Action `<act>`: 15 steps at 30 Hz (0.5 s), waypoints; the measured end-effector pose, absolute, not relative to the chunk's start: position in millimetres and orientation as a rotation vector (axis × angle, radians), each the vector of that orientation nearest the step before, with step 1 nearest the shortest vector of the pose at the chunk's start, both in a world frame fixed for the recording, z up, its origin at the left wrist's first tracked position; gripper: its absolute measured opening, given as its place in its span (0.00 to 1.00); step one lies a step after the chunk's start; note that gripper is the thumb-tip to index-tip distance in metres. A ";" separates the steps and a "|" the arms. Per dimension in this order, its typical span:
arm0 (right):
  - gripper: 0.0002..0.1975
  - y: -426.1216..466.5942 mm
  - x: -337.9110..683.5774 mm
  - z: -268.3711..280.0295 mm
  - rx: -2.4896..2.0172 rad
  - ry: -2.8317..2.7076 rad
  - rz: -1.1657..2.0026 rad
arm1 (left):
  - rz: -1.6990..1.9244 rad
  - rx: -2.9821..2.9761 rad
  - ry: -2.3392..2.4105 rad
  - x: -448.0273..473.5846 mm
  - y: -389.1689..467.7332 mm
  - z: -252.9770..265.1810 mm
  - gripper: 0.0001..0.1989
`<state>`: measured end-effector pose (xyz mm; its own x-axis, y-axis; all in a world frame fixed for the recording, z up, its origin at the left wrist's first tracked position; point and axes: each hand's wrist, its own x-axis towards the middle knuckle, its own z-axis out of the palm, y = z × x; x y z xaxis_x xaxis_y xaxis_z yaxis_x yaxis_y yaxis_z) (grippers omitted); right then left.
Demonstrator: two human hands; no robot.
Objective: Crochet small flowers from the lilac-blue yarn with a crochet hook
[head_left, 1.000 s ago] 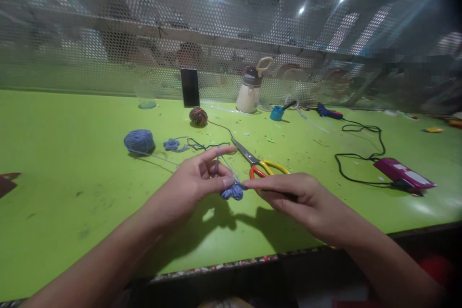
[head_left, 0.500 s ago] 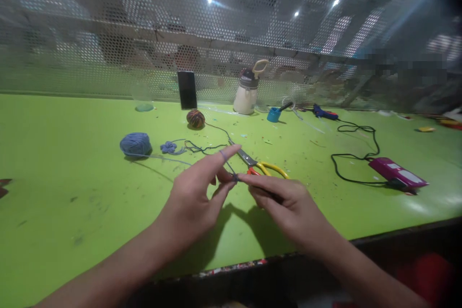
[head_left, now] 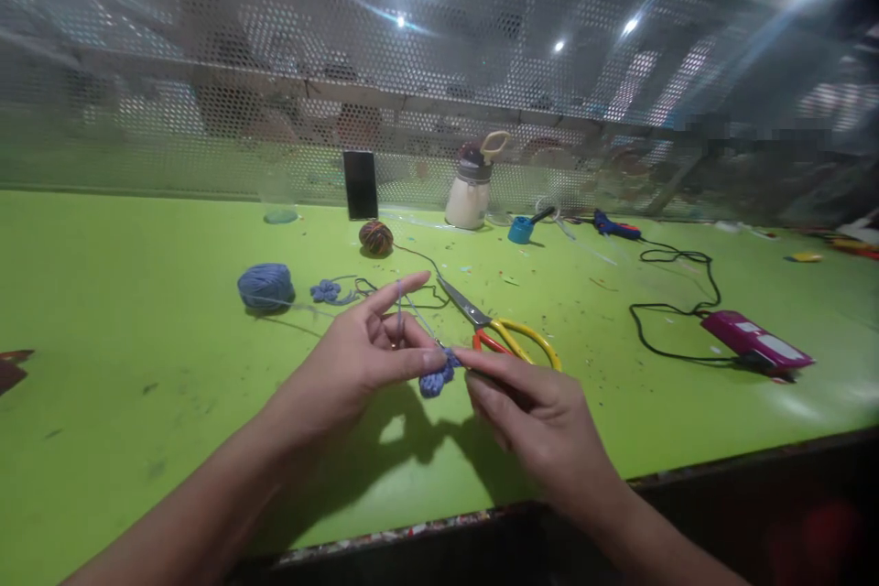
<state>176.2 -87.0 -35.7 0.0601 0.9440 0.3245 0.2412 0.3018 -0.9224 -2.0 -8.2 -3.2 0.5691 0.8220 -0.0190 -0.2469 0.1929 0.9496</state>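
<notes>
My left hand (head_left: 374, 343) pinches a small blue crochet piece (head_left: 434, 380) between thumb and fingers. A strand of blue yarn loops over its raised index finger and leads back toward the blue yarn ball (head_left: 265, 287) at the left. My right hand (head_left: 528, 394) is closed around a crochet hook, mostly hidden in the fingers, whose tip meets the piece. A finished-looking blue crochet flower (head_left: 325, 291) lies beside the yarn ball. Scissors (head_left: 473, 307) with red and yellow handles rest just beyond my right hand.
A multicoloured yarn ball (head_left: 376, 238) trails a dark strand toward the scissors. Behind stand a phone (head_left: 361, 185), a bottle (head_left: 468, 197) and a blue pot (head_left: 520, 230). To the right lie a glue gun (head_left: 616, 227) and a purple power strip (head_left: 755, 341) with a black cord.
My left hand has turned and its thumb now lies over the crochet piece, bringing more of it into view. The right hand has shifted slightly down. The view has tilted up a little.
</notes>
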 end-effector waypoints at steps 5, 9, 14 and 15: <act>0.25 -95.4 199.4 -18.8 -1.287 -2.021 0.345 | 0.831 1.249 0.665 -1.9 -9.5 0.7 0.46; 0.25 -96.8 205.4 -6.3 -1.305 -2.065 0.498 | 0.815 1.265 0.676 -1.5 -8.9 2.8 0.42; 0.19 -94.1 208.4 -2.7 -1.285 -1.882 0.800 | 0.811 1.291 0.656 -1.0 -9.1 -0.7 0.34; 0.18 -93.2 208.5 -4.1 -1.274 -1.842 0.854 | 0.807 1.301 0.651 -0.4 -9.5 -1.7 0.33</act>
<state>208.5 -93.2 -4.1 -0.2448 0.9503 0.1923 0.4672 0.2894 -0.8355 -0.4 -9.5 -1.7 0.5755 0.8174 0.0251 -0.1489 0.0745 0.9860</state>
